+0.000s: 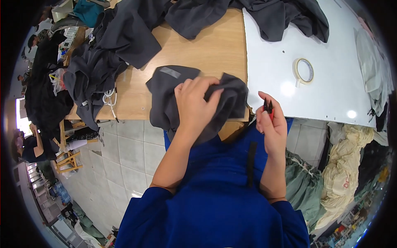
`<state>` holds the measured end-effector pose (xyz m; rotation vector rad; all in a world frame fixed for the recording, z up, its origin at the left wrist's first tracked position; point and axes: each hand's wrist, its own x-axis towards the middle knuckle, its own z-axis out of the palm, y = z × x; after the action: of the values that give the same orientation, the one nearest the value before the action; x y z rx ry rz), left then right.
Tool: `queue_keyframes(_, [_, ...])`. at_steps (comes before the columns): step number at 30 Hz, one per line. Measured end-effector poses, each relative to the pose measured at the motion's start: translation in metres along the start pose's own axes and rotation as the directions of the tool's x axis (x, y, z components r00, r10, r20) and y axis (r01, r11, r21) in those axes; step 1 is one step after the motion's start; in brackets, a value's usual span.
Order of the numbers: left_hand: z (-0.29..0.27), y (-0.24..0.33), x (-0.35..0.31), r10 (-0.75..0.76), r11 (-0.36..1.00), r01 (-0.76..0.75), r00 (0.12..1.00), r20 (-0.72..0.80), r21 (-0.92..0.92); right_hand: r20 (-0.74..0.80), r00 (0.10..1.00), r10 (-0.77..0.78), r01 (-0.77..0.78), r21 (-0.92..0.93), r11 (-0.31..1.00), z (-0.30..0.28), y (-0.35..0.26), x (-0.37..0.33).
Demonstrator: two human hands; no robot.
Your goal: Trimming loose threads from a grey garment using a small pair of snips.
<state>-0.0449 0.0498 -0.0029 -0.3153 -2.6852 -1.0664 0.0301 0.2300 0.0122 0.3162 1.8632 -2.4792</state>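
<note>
A dark grey piece of cloth (167, 97), bunched up, lies at the front edge of the wooden table with part hanging over it. A lighter strip shows near its upper left. My left hand (196, 101) rests over the cloth, its fingers curled and gripping a fold. To the right, over the table's front edge, my right hand (273, 124) is raised and closed around small red-handled thread snips (269, 108). Their dark blades point up and away from me, apart from the cloth.
More dark grey garments (128, 35) cover the table's far and left sides, with a white cord (109, 99) hanging at left. A tape roll (304, 70) sits on the white tabletop (264, 74). Cream and green sacks (341, 177) stand at right; another person (33, 144) is far left.
</note>
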Motion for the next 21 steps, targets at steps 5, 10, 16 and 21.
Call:
queue_keyframes(5, [-0.010, 0.020, -0.012, 0.114, 0.972, -0.109, 0.993, 0.009, -0.209, -0.041, 0.992, -0.123, 0.111, -0.219, 0.969, 0.029, -0.001, 0.013])
queue_keyframes(10, [-0.021, 0.020, -0.016, 0.016, 0.800, 0.143, 0.966, 0.259, -0.583, 0.037, 0.997, 0.061, -0.061, -0.016, 0.998, 0.020, 0.004, 0.014])
queue_keyframes(16, [-0.055, 0.039, -0.012, 0.299, 0.502, -0.048, 0.946, 0.121, -0.863, 0.052, 0.992, 0.112, -0.122, 0.280, 0.952, 0.008, 0.010, 0.005])
queue_keyframes(21, [-0.060, 0.120, -0.009, 0.562, -0.358, -0.116, 0.765, -0.313, -0.926, 0.021, 0.987, 0.157, -0.152, 0.399, 0.904, 0.007, 0.021, 0.006])
